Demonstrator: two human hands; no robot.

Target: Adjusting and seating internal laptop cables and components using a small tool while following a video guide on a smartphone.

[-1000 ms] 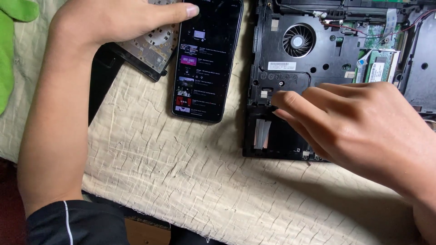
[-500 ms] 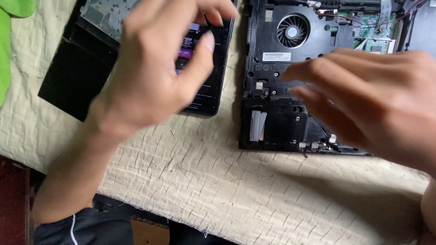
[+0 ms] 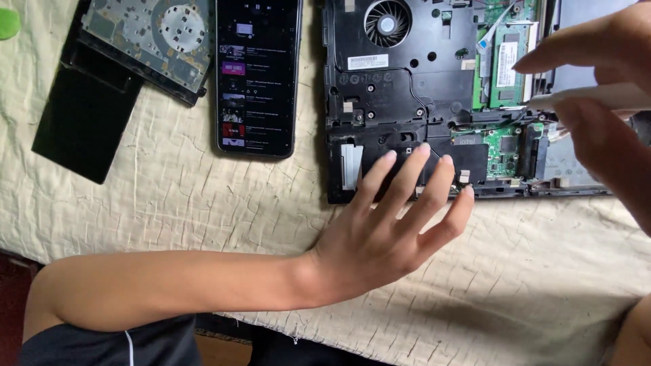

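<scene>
Currently the opened laptop base [image 3: 413, 102] lies bottom side up on the cream quilted cloth [image 3: 203, 203], its long axis running left to right across the upper right of the view. Its near edge faces the person.

The left hand [image 3: 386, 230] is flat and fully spread, holding nothing. Its fingertips [image 3: 425, 150] rest on, or just above, the near left corner of the base, beside the silver strip; contact cannot be confirmed. The forearm crosses from the lower left.

The right hand [image 3: 603, 115] is at the right edge of the view, over the exposed green circuit board [image 3: 505, 139]. It is closed lightly round a slim white tool [image 3: 597, 98], held between the index finger above and the thumb below. The tool's tip points left toward the memory module [image 3: 510, 64] and lies just beside the board.

Relative to the grip, the board lies immediately left and slightly below, so the right hand is the nearer one to it. The cooling fan [image 3: 387, 22] lies farther left, well apart from both hands.

A dark phone [image 3: 258, 74], screen lit, lies left of the base; a removed drive unit [image 3: 146, 37] lies beyond it.
</scene>
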